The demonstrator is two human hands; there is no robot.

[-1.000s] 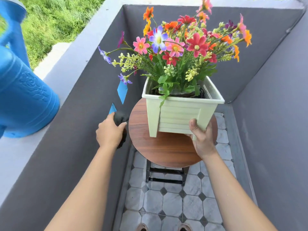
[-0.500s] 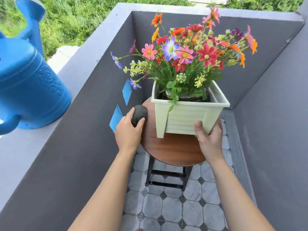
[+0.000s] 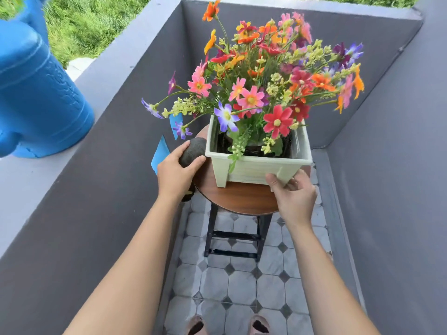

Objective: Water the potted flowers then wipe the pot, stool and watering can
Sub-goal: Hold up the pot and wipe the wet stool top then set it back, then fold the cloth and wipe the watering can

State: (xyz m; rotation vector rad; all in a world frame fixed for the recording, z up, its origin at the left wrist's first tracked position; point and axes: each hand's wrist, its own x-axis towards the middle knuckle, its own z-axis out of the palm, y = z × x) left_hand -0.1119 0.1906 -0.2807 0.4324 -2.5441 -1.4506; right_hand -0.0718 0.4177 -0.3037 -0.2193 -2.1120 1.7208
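Note:
A pale green square pot (image 3: 251, 168) full of colourful flowers (image 3: 261, 88) stands on a round wooden stool (image 3: 239, 197). My left hand (image 3: 175, 172) is closed around a dark grey cloth (image 3: 192, 152), pressed against the pot's left side at the stool's edge. My right hand (image 3: 291, 194) grips the pot's front right corner, thumb on the front wall. The blue watering can (image 3: 36, 97) sits on the grey ledge at the left, away from both hands.
Grey walls (image 3: 387, 165) close in the narrow balcony on three sides. Two blue tape pieces (image 3: 160, 152) stick to the left wall beside the stool. Tiled floor (image 3: 242, 286) lies below, with my feet at the bottom edge. Grass lies beyond the ledge.
The pot has turned on the stool, so different flowers face me. My left hand with the cloth moved from the stool's left edge up against the pot's side. The camera moved closer.

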